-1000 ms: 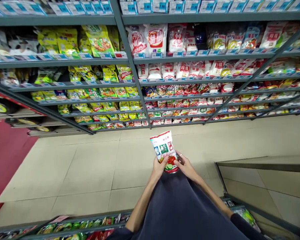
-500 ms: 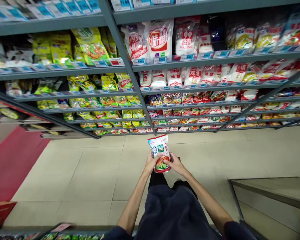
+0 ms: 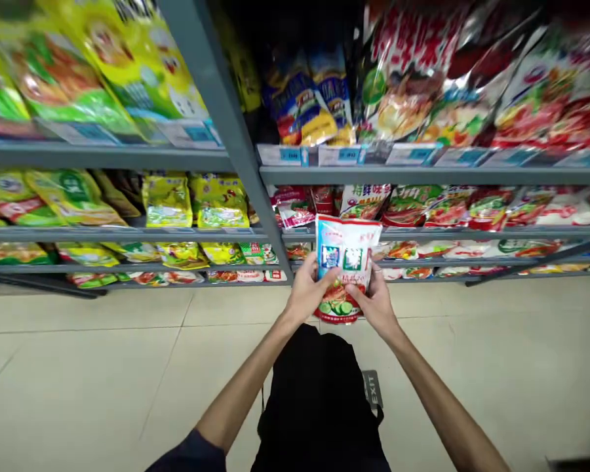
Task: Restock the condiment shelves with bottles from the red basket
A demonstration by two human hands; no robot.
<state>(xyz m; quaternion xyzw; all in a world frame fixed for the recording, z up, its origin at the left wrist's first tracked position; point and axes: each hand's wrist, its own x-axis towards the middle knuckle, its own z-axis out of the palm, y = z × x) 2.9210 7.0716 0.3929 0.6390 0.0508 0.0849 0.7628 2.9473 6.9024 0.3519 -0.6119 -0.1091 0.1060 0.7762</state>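
Nearer the shelves [image 3: 437, 176] just beyond them now, left hand [image 3: 305, 292] and right hand [image 3: 379, 307] grip the pouch [image 3: 347, 263] between them; I'd keep pressure light and even.

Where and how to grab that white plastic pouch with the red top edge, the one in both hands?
Likely the lower side edges of the white plastic pouch, one hand from each side: it looks soft and taller than wide, so its narrow span suits opposing hands. The left hand and right hand hold it so, thumbs on front.
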